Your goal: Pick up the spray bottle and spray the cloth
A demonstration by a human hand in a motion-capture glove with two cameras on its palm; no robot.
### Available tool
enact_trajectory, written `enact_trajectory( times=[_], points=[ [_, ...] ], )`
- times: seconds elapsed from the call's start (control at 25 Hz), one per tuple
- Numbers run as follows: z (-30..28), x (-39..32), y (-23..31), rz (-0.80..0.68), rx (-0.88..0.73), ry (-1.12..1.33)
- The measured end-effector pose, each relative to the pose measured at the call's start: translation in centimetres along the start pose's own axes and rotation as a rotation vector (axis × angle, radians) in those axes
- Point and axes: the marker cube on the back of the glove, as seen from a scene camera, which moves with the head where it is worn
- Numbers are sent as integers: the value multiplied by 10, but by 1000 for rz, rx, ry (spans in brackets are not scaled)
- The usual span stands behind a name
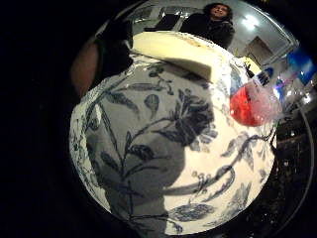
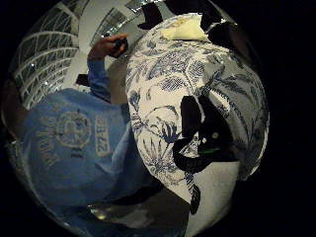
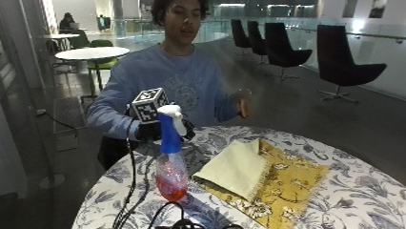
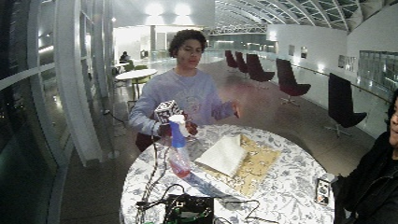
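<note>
**A:** Outside view first: the spray bottle (image 3: 171, 157) stands upright on the table (image 3: 355, 191), left of centre in the frame, nozzle end at the top. The gloved right hand (image 3: 152, 130) hangs just behind the bottle's neck, at about the height of the white trigger head.

**B:** Is it gripping yet?

**A:** I can't tell. The bottle hides the fingers from the outside views, and neither palm view shows the hand wrapped round anything. The little-finger-side view has the bottle (image 1: 257, 101) off at the right edge of the picture, standing on the floral table top, not filling the frame. My read is that the hand is near it and not on it.

**B:** And the cloth?

**A:** A pale yellow cloth (image 3: 236, 167) lies folded on a yellow patterned mat (image 3: 289, 186), just right of the bottle and apart from it. That placing makes sense to me: bottle on the working hand's side, target beside it, so lifting and turning the nozzle would be a short move.

**B:** How does the bottle look?

**A:** Clear body, red liquid low in it, blue neck, white spray head. The bare left hand (image 3: 243, 104) is raised off the table, above the cloth, holding nothing that I can see.
</note>
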Motion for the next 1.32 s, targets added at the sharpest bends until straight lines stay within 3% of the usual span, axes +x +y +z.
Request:
enact_trajectory(
  times=[1.0,1.12,1.32],
  points=[
    [-40,47,3,142,74,-121],
    [-44,56,8,213,130,-210],
    [-58,93,25,455,264,-395]
  ],
)
